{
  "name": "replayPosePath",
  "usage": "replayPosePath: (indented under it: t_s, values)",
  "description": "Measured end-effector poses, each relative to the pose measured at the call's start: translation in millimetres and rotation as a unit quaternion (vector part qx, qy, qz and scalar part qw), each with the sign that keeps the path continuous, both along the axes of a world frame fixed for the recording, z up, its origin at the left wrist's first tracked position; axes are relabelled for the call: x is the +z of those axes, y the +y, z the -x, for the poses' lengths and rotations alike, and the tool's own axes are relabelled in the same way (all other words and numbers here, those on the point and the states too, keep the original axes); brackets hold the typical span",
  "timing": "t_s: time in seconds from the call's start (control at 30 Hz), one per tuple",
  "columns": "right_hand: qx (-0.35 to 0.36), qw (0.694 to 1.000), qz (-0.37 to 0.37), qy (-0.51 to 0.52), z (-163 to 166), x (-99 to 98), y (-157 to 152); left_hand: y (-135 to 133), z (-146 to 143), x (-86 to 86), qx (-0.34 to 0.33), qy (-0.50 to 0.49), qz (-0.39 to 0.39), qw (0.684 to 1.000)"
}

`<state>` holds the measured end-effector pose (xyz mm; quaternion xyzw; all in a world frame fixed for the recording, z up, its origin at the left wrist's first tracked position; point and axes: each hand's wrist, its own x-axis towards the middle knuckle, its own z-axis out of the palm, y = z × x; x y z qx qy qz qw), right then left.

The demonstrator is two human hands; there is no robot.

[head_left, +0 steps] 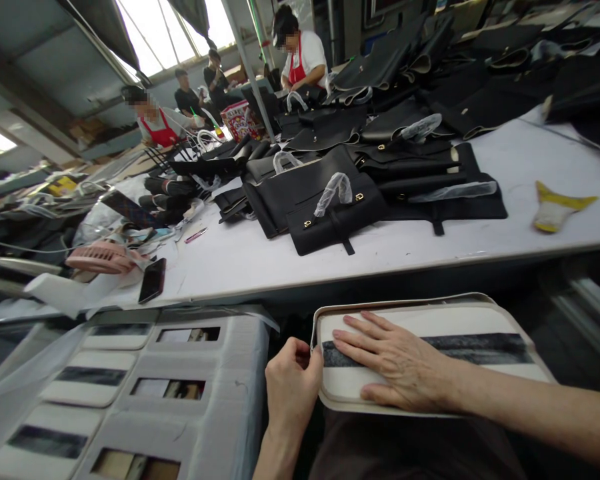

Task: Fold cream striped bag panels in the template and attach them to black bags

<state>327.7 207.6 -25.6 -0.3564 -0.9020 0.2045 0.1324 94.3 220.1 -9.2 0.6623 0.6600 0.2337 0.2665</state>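
Cream panel (pixel 445 321) w/ a black stripe (pixel 480 348) looks propped on the person's lap (pixel 410 447), just off the worktop's (pixel 250 260) near edge, prob to keep it close. R hand (pixel 400 363) is spread flat on top, fingers apart, I'd guess bracing it, while L hand (pixel 295 373) pinches the rim (pixel 317 328) at its left end. Phone (pixel 153 280) lies by the worktop's near edge, presumably for easy reach

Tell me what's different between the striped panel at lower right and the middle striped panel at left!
The lower-right panel looks longer than the middle-left panel. The right grip lies flat across the lower-right panel, partly covering its dark stripe; no grip touches the middle-left panel, and its stripe shows end to end. Both are pale, with rounded corners and one dark stripe.
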Motion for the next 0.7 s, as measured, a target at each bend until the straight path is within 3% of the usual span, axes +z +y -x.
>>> replayPosePath:
  t_s: [0.13, 0.3, 0.7]
  values:
    - [-0.002, 1.000, -0.006, 0.021, -1.5, -2.7, -0.7, 4.8, -6.8, -0.8, -0.006, 0.093, -0.049, 0.994]
    - [0.004, 1.000, 0.007, 0.007, -2.1, -2.5, 0.4, 3.8, -13.3, -6.8, 0.020, 0.111, -0.059, 0.992]
    - [0.004, 0.999, 0.003, 0.053, -3.2, -1.2, 6.3, -2.8, -6.0, -5.4, 0.019, -0.044, 0.021, 0.999]
